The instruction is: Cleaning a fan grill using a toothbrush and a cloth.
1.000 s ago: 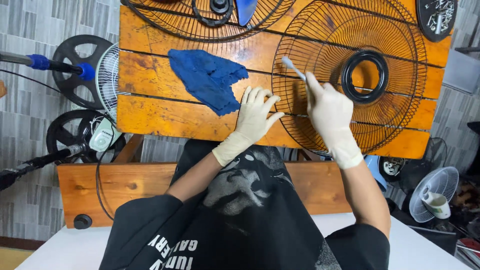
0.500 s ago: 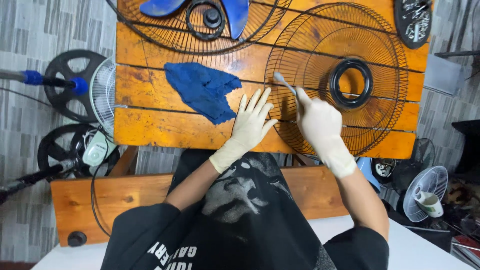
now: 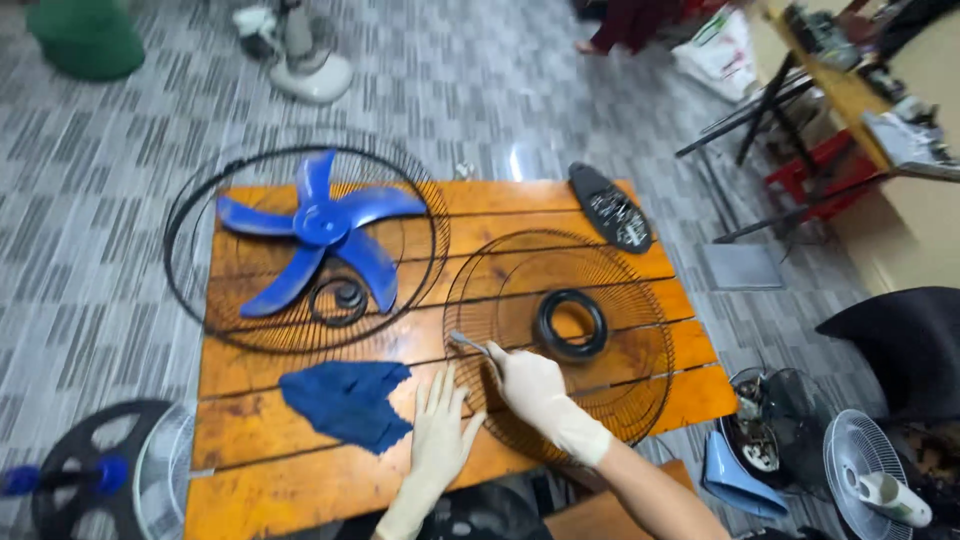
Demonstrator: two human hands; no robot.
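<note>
Right hand fingers gripping brush over fan grille, left hand fingers spread flat, bristles indistinct

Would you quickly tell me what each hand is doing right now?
Left hand: open, flat on the wooden table, holding nothing.
Right hand: closed on a toothbrush over the wire fan guard.

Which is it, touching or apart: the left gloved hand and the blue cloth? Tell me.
Apart. The head view shows bare orange table between the left hand and the blue cloth; the hand lies flat beside the cloth's right edge.
</note>
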